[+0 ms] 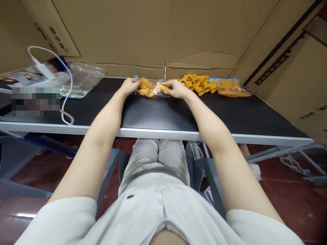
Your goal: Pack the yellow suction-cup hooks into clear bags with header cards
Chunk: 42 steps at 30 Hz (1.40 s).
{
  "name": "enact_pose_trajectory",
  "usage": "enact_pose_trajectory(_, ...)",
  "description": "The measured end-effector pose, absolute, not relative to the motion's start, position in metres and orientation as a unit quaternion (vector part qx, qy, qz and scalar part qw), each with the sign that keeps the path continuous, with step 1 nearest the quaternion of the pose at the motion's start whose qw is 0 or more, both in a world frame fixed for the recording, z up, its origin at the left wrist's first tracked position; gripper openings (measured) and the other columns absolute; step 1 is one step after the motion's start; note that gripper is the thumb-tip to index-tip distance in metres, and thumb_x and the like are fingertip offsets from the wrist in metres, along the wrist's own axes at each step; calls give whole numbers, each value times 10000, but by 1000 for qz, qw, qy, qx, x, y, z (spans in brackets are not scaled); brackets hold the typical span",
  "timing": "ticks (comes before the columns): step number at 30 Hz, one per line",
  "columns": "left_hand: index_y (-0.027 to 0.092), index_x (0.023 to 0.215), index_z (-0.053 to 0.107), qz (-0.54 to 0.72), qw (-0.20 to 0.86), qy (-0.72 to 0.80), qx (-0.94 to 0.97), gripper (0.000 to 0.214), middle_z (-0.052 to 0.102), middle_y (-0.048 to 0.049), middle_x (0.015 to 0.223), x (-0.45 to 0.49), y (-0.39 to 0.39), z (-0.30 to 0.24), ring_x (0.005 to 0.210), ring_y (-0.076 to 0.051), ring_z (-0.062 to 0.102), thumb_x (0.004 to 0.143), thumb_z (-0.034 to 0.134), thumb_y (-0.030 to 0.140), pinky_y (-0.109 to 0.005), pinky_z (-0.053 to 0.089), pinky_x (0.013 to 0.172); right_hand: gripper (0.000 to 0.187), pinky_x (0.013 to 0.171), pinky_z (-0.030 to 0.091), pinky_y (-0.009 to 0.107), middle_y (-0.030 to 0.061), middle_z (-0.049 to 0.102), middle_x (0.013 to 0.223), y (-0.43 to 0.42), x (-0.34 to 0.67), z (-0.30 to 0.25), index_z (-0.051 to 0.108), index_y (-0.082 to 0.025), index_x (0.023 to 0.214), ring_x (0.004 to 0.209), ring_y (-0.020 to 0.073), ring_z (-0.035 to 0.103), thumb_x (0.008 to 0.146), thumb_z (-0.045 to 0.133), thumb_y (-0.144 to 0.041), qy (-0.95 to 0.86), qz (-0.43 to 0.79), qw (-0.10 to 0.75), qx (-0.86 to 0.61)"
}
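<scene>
A clear plastic bag (157, 92) with several orange plastic pieces (146, 89) in it lies flat near the back of the black table. My left hand (129, 86) is closed on the bag's left side, thumb and fingers bent around its edge. At the other side, my right hand (176, 88) pinches an orange plastic piece (163, 87); whether this piece is inside the bag or at its opening I cannot tell. Right of that hand is a loose pile of orange, hollow-ended pieces (200, 83).
A filled clear bag (232, 88) of orange pieces lies farther right. Flat clear bags (85, 80) with a coloured strip are on the left, beside a white cable (71, 78) and plug. Cardboard (153, 34) walls in the back. The table's metal edge (158, 133) runs in front.
</scene>
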<state>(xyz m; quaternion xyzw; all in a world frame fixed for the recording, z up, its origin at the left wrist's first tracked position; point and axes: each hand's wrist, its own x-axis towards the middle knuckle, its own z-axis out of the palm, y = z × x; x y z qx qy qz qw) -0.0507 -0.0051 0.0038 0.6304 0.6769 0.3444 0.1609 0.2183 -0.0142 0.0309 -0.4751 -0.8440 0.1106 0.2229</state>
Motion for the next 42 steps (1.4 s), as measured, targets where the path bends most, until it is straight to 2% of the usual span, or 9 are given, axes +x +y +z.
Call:
enact_pose_trajectory(3,97,1454,755,361,171,662,635,541,765,-149,1496,-51,-3,2,1387,-289,699,1026,495,302,-342,514,1207,666,1112,559,488,85,834,1253,-18,216,32,792,-241,1433,1209,347,735,898,810,-636,-844,123,214,-477)
enact_pose_trajectory(6,90,1462,748,370,162,658,635,548,759,-148,1505,-49,-4,3,1403,-288,687,1026,479,284,-340,501,1221,578,1111,547,507,97,830,1194,-18,213,33,810,-220,1363,1178,349,731,894,820,-558,-839,112,199,-494)
enact_pose_trajectory(10,110,1407,775,388,186,668,607,517,821,-167,1336,-45,-10,8,1288,-322,745,1035,520,362,-396,560,1168,321,1209,413,631,99,810,1118,-16,210,31,832,-229,1215,1202,372,710,928,784,-365,-842,67,176,-505)
enact_pose_trajectory(13,130,1349,792,406,219,660,593,477,843,-167,1219,-42,-15,11,1193,-326,780,1034,541,384,-425,606,1106,264,1233,350,681,97,806,1103,-19,209,32,838,-250,1188,1227,392,692,940,767,-307,-846,52,185,-497)
enact_pose_trajectory(20,79,1306,796,435,247,638,586,465,856,-177,1183,-40,-18,12,1174,-330,795,976,540,284,-445,625,1090,444,1100,531,512,57,808,1029,-24,208,41,816,-223,1360,1149,338,719,933,757,-328,-837,100,205,-498)
enact_pose_trajectory(24,121,1264,814,434,274,631,582,437,858,-156,1144,-40,-15,10,1206,-350,788,952,567,301,-481,646,1074,442,1031,585,416,84,824,1097,-24,203,34,831,-167,1330,1118,303,735,922,719,-291,-837,127,217,-485)
enact_pose_trajectory(31,128,1161,814,466,304,612,562,315,813,-153,1326,-42,-4,3,1311,-314,739,957,623,273,-411,632,1111,367,1061,628,432,108,819,1149,-17,196,21,833,-154,1218,1131,289,756,858,780,-200,-815,218,298,-447)
enact_pose_trajectory(37,120,1103,789,490,360,574,550,247,820,-157,1192,-41,-5,-1,1188,-316,783,933,703,278,-429,645,1076,309,1058,652,438,60,763,852,-10,197,18,765,-153,942,1018,268,775,696,800,32,-751,375,353,-412)
enact_pose_trajectory(42,117,1119,790,491,342,579,554,254,814,-154,1219,-40,-9,1,1228,-296,767,885,743,204,-391,607,1122,351,1089,646,455,82,811,949,-15,196,20,729,-159,919,1107,276,790,661,734,79,-725,428,362,-401)
